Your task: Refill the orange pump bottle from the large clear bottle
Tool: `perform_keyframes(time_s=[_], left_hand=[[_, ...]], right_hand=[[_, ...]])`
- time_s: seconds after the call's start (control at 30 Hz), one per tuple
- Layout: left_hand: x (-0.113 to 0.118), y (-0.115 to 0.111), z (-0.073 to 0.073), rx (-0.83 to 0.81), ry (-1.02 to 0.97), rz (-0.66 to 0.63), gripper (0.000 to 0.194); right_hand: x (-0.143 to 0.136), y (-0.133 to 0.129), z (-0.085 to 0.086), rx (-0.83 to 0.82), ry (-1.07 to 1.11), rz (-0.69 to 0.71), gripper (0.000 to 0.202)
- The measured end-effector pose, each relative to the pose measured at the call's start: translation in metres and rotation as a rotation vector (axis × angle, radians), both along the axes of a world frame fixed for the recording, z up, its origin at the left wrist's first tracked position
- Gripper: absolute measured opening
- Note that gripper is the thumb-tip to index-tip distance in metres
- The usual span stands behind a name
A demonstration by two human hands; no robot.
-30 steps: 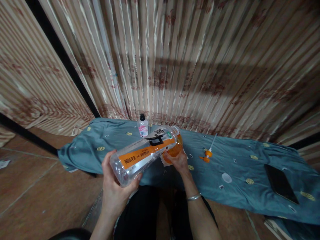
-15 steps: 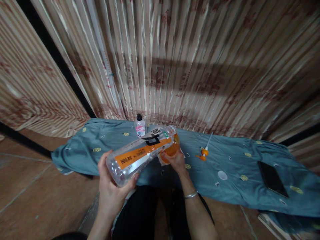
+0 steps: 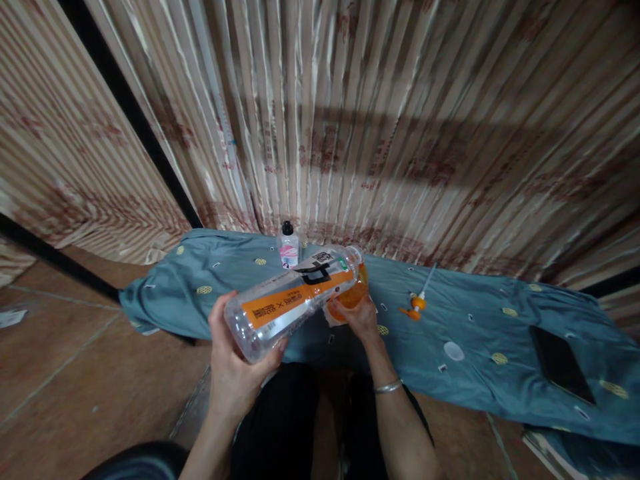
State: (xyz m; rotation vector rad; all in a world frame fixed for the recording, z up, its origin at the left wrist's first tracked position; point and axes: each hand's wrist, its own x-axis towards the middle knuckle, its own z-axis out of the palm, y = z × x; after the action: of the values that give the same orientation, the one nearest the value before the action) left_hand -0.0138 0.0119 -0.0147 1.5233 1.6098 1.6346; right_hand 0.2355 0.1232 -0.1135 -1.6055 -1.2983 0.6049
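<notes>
My left hand (image 3: 240, 363) is wrapped round the base of a clear plastic bottle (image 3: 295, 297) with an orange label. The bottle is tilted, its uncapped mouth up and to the right, over an orange bottle (image 3: 354, 290). My right hand (image 3: 357, 317) grips that orange bottle, which is partly hidden behind the clear one. Whether liquid passes between them I cannot tell. Right of my hands, an orange pump head (image 3: 415, 305) with a pale tube lies on the cloth. Behind the clear bottle stands a small clear bottle (image 3: 289, 248) with a black cap and pink label.
A blue-green patterned cloth (image 3: 480, 387) covers the long surface. On its right lie a white disc (image 3: 454, 351) and a black phone (image 3: 563, 363). A striped curtain (image 3: 350, 133) hangs behind, and black poles (image 3: 130, 120) slant at the left.
The whole scene has shifted slightly rightward in view. Both hands keep their grips, and the clear bottle holds nearly the same tilt over the orange bottle.
</notes>
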Motion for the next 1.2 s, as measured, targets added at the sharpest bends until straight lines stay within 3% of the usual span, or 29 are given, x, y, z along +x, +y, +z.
perform_keyframes(time_s=[0.27, 0.6, 0.77, 1.03, 1.2], left_hand=[[0.000, 0.000, -0.004, 0.025, 0.023, -0.014, 0.094], [-0.004, 0.002, -0.020, -0.045, -0.064, -0.001, 0.098], [-0.002, 0.001, -0.016, -0.050, -0.079, -0.020, 0.095], [0.024, -0.006, -0.004, -0.023, -0.198, 0.018, 0.087], [0.023, -0.005, -0.003, -0.018, -0.200, 0.019, 0.088]], right_hand=[[-0.001, -0.001, 0.004, -0.026, -0.033, -0.019, 0.070], [-0.001, 0.000, 0.004, -0.030, -0.024, -0.014, 0.069], [-0.002, 0.000, 0.003, -0.035, -0.028, -0.034, 0.068], [-0.002, 0.000, 0.000, -0.020, -0.018, -0.035, 0.069], [0.000, 0.001, -0.003, -0.024, -0.031, -0.032, 0.069]])
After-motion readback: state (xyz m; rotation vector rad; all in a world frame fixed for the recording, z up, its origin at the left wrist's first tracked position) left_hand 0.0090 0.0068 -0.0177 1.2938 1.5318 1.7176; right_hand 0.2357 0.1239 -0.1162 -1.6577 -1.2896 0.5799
